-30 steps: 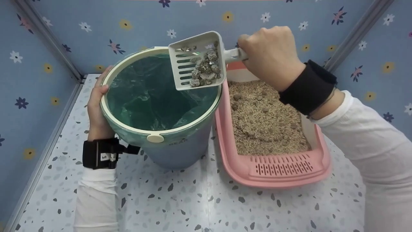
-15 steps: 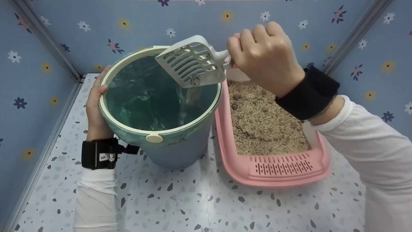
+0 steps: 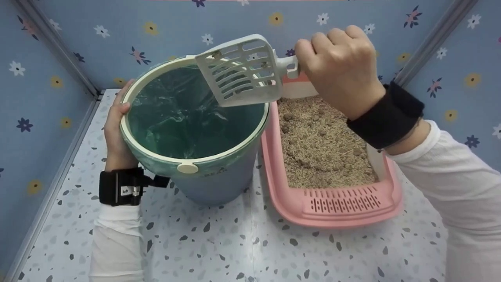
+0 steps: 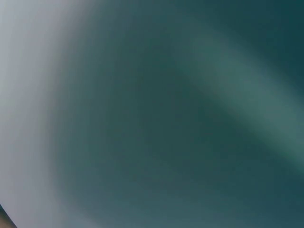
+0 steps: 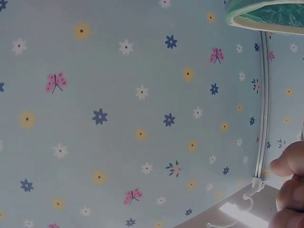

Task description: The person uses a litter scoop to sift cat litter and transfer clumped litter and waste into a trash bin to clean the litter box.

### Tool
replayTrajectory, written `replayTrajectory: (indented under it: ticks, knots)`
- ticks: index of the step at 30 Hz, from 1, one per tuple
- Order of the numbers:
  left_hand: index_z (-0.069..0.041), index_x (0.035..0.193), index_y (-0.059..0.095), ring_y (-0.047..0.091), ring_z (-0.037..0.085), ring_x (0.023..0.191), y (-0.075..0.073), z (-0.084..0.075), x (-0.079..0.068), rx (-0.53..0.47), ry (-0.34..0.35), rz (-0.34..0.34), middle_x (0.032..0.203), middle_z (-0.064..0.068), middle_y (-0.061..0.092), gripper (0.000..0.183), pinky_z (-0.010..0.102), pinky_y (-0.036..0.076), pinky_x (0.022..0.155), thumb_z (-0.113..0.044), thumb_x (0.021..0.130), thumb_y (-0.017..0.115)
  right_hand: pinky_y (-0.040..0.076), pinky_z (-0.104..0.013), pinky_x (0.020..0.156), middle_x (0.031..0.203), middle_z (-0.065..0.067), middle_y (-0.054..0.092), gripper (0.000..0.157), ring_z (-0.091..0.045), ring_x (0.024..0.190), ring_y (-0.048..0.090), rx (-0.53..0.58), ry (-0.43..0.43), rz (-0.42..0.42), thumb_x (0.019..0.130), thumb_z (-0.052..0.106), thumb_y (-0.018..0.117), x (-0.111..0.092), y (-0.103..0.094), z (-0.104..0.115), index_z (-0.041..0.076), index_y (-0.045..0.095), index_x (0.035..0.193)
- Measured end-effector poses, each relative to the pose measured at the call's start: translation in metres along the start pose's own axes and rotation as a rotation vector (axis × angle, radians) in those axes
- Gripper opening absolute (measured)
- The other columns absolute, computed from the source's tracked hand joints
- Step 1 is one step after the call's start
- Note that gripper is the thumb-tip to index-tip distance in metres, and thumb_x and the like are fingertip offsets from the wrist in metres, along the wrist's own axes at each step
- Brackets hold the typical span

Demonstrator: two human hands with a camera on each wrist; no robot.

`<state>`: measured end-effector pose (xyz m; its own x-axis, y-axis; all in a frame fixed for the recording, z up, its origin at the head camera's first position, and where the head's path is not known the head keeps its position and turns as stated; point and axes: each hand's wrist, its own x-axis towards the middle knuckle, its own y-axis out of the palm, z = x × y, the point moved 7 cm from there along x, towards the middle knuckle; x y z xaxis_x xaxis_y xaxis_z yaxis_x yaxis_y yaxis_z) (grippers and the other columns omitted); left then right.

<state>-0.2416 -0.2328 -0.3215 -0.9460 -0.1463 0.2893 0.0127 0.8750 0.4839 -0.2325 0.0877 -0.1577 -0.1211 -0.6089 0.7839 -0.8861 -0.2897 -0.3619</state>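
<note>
In the head view, my right hand [image 3: 339,70] grips the handle of a light grey slotted litter scoop [image 3: 256,94]. The scoop is tipped over the right part of a blue bin [image 3: 219,188], its slotted blade holding only a few small bits. A green plastic liner [image 3: 168,125] covers the bin's inside under a cream rim. My left hand [image 3: 116,133] rests along the bin's outer left wall, its thumb at the rim. The right wrist view catches some right-hand fingers [image 5: 290,190] at its edge. The left wrist view is a dark green blur.
A pink litter box [image 3: 285,207] stands close to the bin's right side. Tan pellet litter [image 3: 328,156] with several darker clumps fills it. Flowered blue walls [image 3: 235,19] enclose the back and sides of the speckled floor [image 3: 203,250].
The scoop has tipped over from nearly level, and the pile of grey clumps on it has dropped into the bin. My right hand then shifts slightly right; the left stays put.
</note>
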Motion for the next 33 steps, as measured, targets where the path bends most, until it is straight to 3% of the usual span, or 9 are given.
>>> replayTrajectory:
  ticks: [3, 9, 17, 23, 33]
  knots:
    - [-0.012, 0.146, 0.032, 0.028, 0.024, 0.139, 0.001, 0.000, -0.001, 0.004, -0.001, -0.001, 0.151, 0.007, 0.027, 0.052, 0.040, 0.021, 0.114, -0.014, 0.095, 0.028, 0.011, -0.031, 0.047, 0.044, -0.004, 0.028, 0.033, -0.018, 0.041, 0.020, 0.076, 0.071, 0.040, 0.081, -0.004, 0.045, -0.005, 0.002, -0.007, 0.008, 0.035, 0.052]
    - [-0.012, 0.146, 0.034, 0.028, 0.024, 0.139, 0.003, 0.001, 0.000, -0.016, -0.003, 0.002, 0.151, 0.007, 0.028, 0.051, 0.040, 0.021, 0.114, -0.014, 0.095, 0.029, 0.012, -0.031, 0.044, 0.043, -0.004, 0.031, 0.038, -0.018, 0.039, 0.021, 0.180, 0.175, 0.148, 0.089, 0.007, 0.052, -0.023, 0.001, -0.022, 0.009, 0.038, 0.054]
    - [-0.010, 0.148, 0.026, 0.026, 0.019, 0.141, 0.004, -0.001, 0.005, 0.058, 0.000, 0.009, 0.153, 0.008, 0.024, 0.053, 0.036, 0.019, 0.115, -0.013, 0.096, 0.023, 0.011, -0.032, 0.043, 0.044, -0.003, 0.030, 0.037, -0.018, 0.040, 0.021, 0.170, 0.280, 0.219, 0.089, 0.014, 0.056, -0.053, 0.000, -0.049, 0.010, 0.038, 0.056]
    - [-0.012, 0.147, 0.032, 0.027, 0.022, 0.140, 0.001, -0.001, 0.001, -0.044, -0.015, 0.008, 0.152, 0.006, 0.027, 0.051, 0.038, 0.019, 0.114, -0.013, 0.095, 0.029, 0.013, -0.030, 0.044, 0.046, -0.004, 0.031, 0.033, -0.019, 0.042, 0.025, 0.196, 0.322, 0.413, 0.085, 0.010, 0.053, -0.068, 0.009, -0.053, 0.009, 0.036, 0.057]
    - [-0.013, 0.146, 0.033, 0.028, 0.022, 0.139, 0.000, 0.001, 0.001, -0.068, -0.023, 0.000, 0.152, 0.006, 0.028, 0.051, 0.038, 0.019, 0.114, -0.013, 0.095, 0.027, 0.014, -0.031, 0.042, 0.048, -0.001, 0.027, 0.044, -0.019, 0.043, 0.024, 0.190, 0.382, 0.527, 0.092, 0.027, 0.054, -0.095, 0.010, -0.069, 0.012, 0.033, 0.056]
